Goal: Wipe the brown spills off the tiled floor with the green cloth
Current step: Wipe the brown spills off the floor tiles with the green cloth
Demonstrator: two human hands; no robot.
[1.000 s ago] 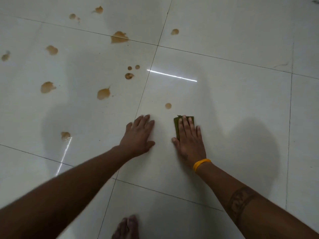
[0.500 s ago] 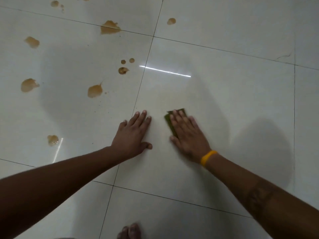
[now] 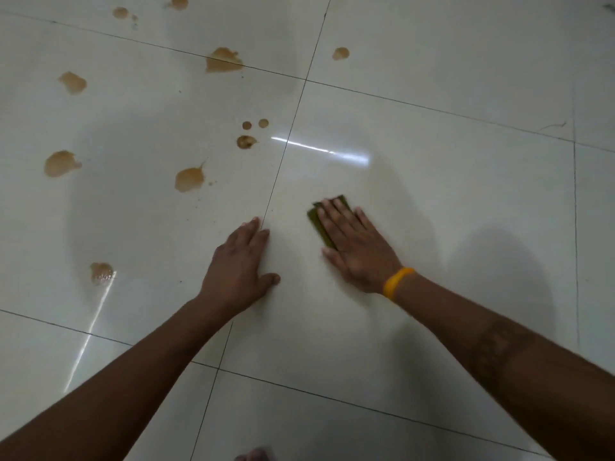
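On floor (image 3: 432,161): right hand (image 3: 357,252) presses green cloth (image 3: 319,224)

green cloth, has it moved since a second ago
Yes. The green cloth under the right hand has slid slightly right, away from the grout line, across where a small brown spot was.

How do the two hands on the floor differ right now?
The right hand presses flat on the green cloth; the left hand rests on bare tile with nothing under it. The right wrist carries a yellow band; the left wrist is bare. The left hand lies across a grout line; the right lies within one tile. Both are flat, fingers straight, pointing away from the person.
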